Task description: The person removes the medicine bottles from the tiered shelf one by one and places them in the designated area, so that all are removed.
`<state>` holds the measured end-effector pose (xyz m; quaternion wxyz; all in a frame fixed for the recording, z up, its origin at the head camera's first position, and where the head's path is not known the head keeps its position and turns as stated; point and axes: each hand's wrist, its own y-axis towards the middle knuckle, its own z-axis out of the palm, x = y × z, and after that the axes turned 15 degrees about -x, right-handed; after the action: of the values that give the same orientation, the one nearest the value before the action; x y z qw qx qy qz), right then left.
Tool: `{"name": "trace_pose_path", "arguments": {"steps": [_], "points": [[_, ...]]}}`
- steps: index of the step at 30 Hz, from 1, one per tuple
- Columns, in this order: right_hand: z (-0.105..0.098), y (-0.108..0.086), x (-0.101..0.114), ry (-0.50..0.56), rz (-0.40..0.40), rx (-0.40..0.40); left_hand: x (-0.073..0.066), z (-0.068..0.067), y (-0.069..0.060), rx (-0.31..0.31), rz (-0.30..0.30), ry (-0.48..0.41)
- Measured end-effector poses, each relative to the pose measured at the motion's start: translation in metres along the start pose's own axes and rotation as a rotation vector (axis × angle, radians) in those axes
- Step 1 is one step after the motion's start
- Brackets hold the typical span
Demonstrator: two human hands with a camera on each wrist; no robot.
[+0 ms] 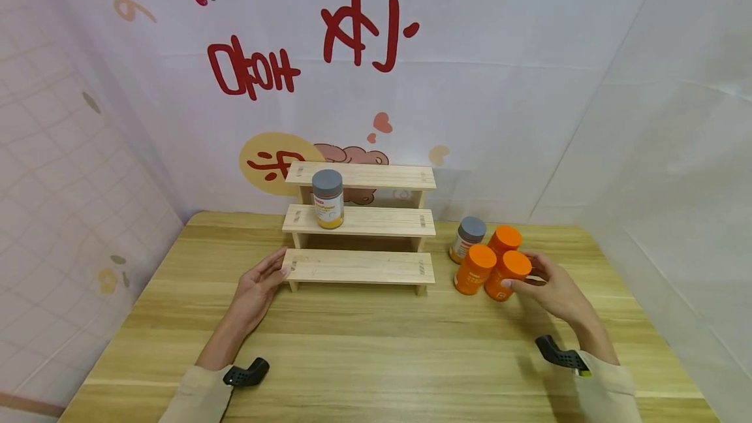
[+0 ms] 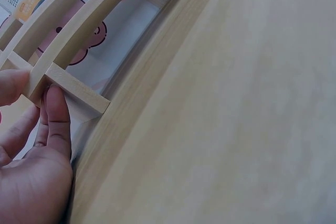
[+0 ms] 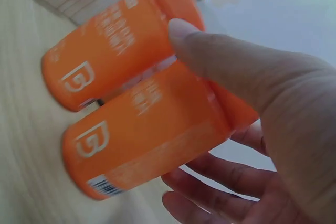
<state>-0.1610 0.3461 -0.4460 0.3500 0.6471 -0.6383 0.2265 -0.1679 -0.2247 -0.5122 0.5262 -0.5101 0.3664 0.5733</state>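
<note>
With its thumb over and fingers under, my left hand [image 1: 252, 299] pinches the left end of the lowest step of a three-step wooden display rack [image 1: 358, 266]. The left wrist view shows the thumb and fingertips on the pale step [image 2: 79, 51]. My right hand [image 1: 558, 296] grips the front-right orange bottle [image 1: 501, 287], thumb on one side near the cap and fingers round the other. In the right wrist view, that upright bottle [image 3: 142, 129] touches or nearly touches a second orange bottle [image 3: 107, 48]. Another orange-capped bottle [image 1: 505, 238] stands behind, partly hidden.
On the rack's middle step, toward the left, stands a grey-capped bottle [image 1: 328, 201] with a white label. A similar grey-capped bottle [image 1: 470, 235] is behind the orange ones. The wooden table [image 1: 376, 351] meets a printed white backdrop [image 1: 499, 116] behind the rack.
</note>
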Motion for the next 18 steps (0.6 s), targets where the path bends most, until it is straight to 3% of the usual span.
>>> {"name": "trace_pose_path", "arguments": {"steps": [10,18], "points": [[-0.006,-0.007,0.036,-0.076,-0.04,-0.129,-0.002,0.0,-0.001,0.002,0.007,0.002],[0.003,-0.013,0.062,-0.031,-0.121,-0.236,-0.001,0.0,-0.002,-0.001,0.009,0.012]]}}
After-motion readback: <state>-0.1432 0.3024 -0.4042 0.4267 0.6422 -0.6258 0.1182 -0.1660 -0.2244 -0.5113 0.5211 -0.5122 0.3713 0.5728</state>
